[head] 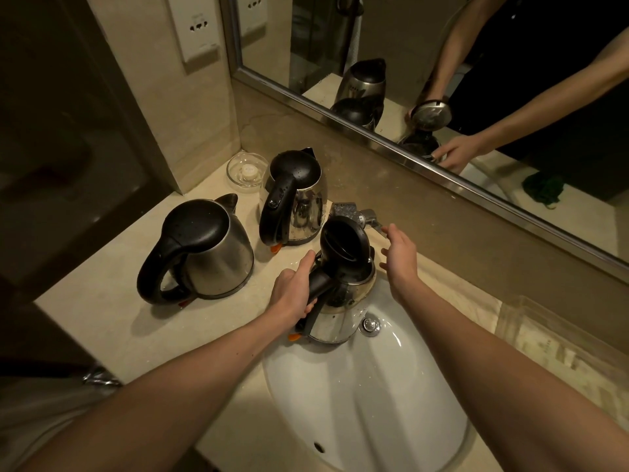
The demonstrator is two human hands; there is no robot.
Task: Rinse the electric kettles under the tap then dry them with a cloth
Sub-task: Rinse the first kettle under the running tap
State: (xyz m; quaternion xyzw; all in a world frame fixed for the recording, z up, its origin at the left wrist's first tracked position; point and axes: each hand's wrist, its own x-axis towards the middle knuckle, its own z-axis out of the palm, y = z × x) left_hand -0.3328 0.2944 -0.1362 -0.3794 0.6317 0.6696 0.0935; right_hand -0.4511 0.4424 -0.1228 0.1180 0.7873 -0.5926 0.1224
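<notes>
Kettle point(335, 321), lid up, upright over back rim of sink point(391, 386), below tap lever point(371, 219). Left hand point(292, 294) grips handle on near side. Right hand point(401, 260) empty, fingers loose, nearest lever; contact unclear. Two other kettles point(211, 253) on worktop point(102, 318), back-left.

Near kettle point(204, 253), far kettle point(296, 199) block counter point(112, 321) L; raised lid point(343, 241) fronts tap point(366, 218); sink point(374, 410) front free.

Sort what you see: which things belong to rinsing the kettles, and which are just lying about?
Job: open-lidded kettle, gripped by left hand; back kettle; near kettle; tap; sink; right hand by the tap.
Lying about: glass dish; wall socket; mirror.
</notes>
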